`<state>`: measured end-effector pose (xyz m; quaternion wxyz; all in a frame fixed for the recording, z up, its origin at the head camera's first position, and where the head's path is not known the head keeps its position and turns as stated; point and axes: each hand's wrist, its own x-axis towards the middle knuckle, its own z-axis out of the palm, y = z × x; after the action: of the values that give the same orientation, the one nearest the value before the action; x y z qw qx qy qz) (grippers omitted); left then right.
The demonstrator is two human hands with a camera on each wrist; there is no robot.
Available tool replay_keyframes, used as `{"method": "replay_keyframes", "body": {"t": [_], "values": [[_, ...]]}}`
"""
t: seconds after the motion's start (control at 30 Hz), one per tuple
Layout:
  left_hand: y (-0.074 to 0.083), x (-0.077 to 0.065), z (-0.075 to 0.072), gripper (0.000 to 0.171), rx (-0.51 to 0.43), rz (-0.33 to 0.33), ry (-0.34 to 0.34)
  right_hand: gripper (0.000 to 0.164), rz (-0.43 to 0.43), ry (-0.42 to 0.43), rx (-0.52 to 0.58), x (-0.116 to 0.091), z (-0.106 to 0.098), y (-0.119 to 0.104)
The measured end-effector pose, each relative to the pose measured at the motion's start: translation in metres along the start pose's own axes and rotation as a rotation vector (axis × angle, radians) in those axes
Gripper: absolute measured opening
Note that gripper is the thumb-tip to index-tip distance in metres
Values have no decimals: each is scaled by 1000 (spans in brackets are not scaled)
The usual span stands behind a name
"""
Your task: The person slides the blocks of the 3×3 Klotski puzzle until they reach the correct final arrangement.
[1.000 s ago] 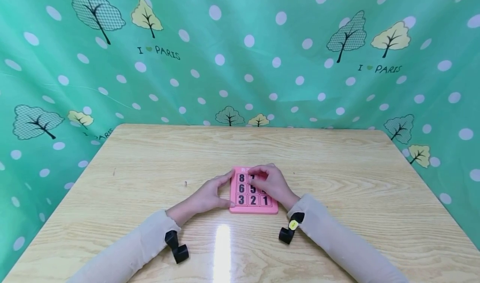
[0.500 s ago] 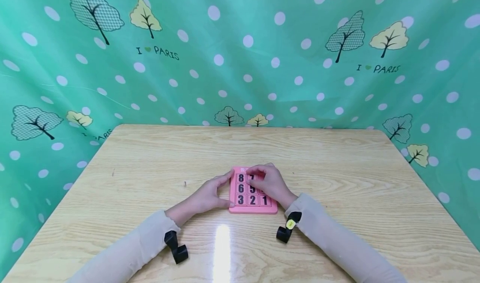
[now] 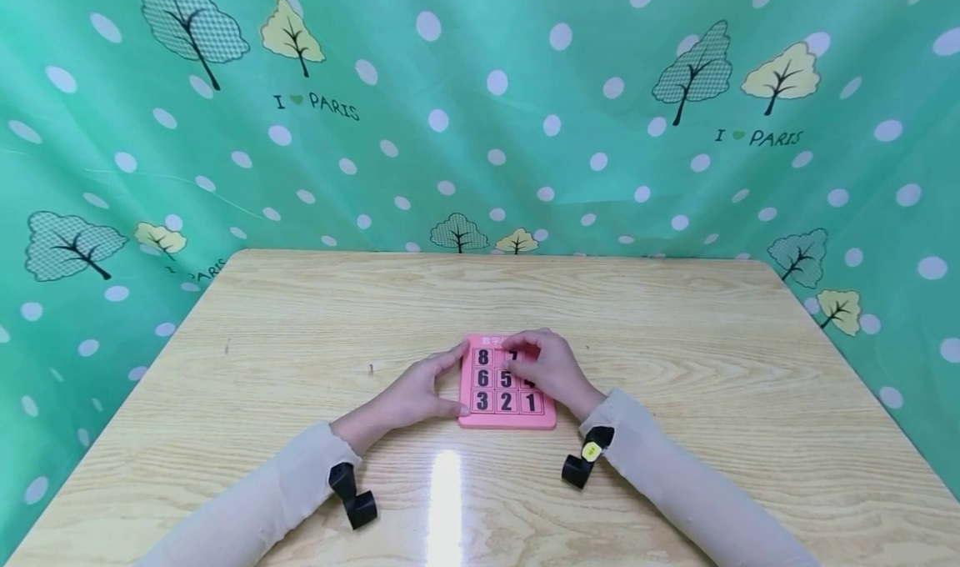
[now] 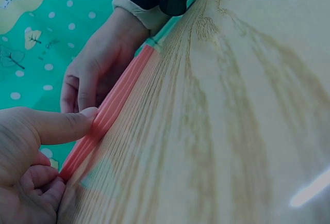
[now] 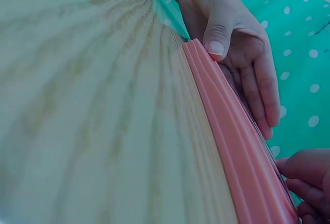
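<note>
A pink number slide puzzle [image 3: 507,421] lies flat on the table, its black-numbered tiles in three rows. My left hand [image 3: 416,392] holds it by the left side, thumb near the lower left corner and fingers at the upper left. My right hand [image 3: 551,371] reaches over the upper right part, thumb and index finger pinching the 7 tile [image 3: 513,356]. A gap shows between 7 and the 8 tile [image 3: 483,357]. The hand covers the top right corner and part of the 4. In the left wrist view, my left thumb [image 4: 67,126] lies on the puzzle's ridged edge [image 4: 111,108].
The wooden table [image 3: 300,317] stretches around the puzzle on all sides. Behind it hangs a green dotted curtain [image 3: 480,133] with printed trees. Each wrist wears a black camera, one at the left [image 3: 352,496], one at the right [image 3: 587,459].
My right hand has moved slightly right, and the 7 tile has slid right with it, away from the 8. My left hand has stayed in place.
</note>
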<state>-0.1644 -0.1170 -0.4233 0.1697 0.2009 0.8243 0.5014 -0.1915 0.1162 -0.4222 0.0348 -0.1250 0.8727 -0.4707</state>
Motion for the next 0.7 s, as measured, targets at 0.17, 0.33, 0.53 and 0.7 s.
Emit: {"method": "replay_keyframes", "body": {"t": [0.17, 0.33, 0.53, 0.7], "values": [[0, 0, 0, 94, -6, 9, -1, 29, 6, -6, -6, -1, -4, 2], [7, -3, 0, 93, 2, 2, 5, 29, 15, -3, -14, -3, -7, 3], [23, -8, -1, 91, -12, -6, 5, 28, 9, -1, -9, -5, -10, 5], [12, -4, -1, 94, -3, -2, 8, 27, -2, 7, -19, -6, -12, 7]]}}
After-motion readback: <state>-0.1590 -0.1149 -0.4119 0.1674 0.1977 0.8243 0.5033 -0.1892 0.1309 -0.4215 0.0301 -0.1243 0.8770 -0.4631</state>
